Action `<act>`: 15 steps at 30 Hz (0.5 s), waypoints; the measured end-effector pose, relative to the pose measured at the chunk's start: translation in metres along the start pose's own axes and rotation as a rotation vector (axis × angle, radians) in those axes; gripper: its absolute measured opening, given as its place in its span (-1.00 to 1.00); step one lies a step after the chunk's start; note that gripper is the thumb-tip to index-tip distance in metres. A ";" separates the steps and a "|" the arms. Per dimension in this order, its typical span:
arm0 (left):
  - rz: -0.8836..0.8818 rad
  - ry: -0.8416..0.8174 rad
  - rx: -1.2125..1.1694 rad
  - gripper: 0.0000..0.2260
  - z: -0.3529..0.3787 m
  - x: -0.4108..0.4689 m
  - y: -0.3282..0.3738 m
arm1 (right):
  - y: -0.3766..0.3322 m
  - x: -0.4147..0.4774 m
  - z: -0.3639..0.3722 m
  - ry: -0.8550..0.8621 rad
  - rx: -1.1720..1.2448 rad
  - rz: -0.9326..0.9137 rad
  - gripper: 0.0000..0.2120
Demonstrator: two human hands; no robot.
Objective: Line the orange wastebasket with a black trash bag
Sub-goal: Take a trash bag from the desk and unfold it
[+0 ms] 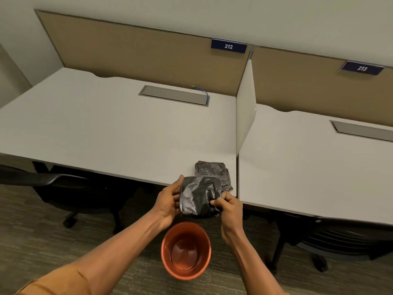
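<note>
A folded black trash bag (198,196) is held in the air just off the desk's front edge, above the floor. My left hand (170,201) grips its left edge, thumb on top. My right hand (228,206) pinches its right side. Below them the orange wastebasket (185,271) stands upright on the carpet, with nothing inside it. A small stack of more folded black bags (212,169) lies on the desk near its front right corner, just behind the held bag.
The white desk (106,133) has a cable hatch (174,95) and a white divider panel (244,116) on its right. A second desk (308,167) adjoins. Black office chairs (63,188) (340,237) stand under both desks, flanking the wastebasket on grey carpet.
</note>
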State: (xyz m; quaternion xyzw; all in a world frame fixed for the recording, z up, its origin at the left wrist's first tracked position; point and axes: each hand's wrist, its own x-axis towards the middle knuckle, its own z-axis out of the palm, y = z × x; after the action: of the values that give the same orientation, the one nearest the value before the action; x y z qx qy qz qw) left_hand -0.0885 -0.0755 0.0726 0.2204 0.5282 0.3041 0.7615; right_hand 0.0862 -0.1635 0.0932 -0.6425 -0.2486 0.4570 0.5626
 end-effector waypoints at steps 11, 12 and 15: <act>0.052 -0.085 0.005 -0.79 -0.065 -0.105 -0.002 | 0.015 -0.106 0.015 -0.307 0.034 0.025 -0.88; 0.066 -0.075 0.031 -0.77 -0.068 -0.112 -0.003 | 0.018 -0.112 0.015 -0.357 0.004 0.037 -0.82; 0.139 -0.053 0.215 -0.68 -0.078 -0.133 -0.007 | 0.023 -0.127 0.018 -0.504 -0.013 0.094 -0.43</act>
State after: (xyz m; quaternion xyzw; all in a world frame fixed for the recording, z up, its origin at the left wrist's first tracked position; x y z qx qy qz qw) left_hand -0.1938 -0.1718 0.1303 0.3447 0.5210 0.2921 0.7242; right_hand 0.0078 -0.2662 0.1118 -0.5229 -0.3537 0.6268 0.4567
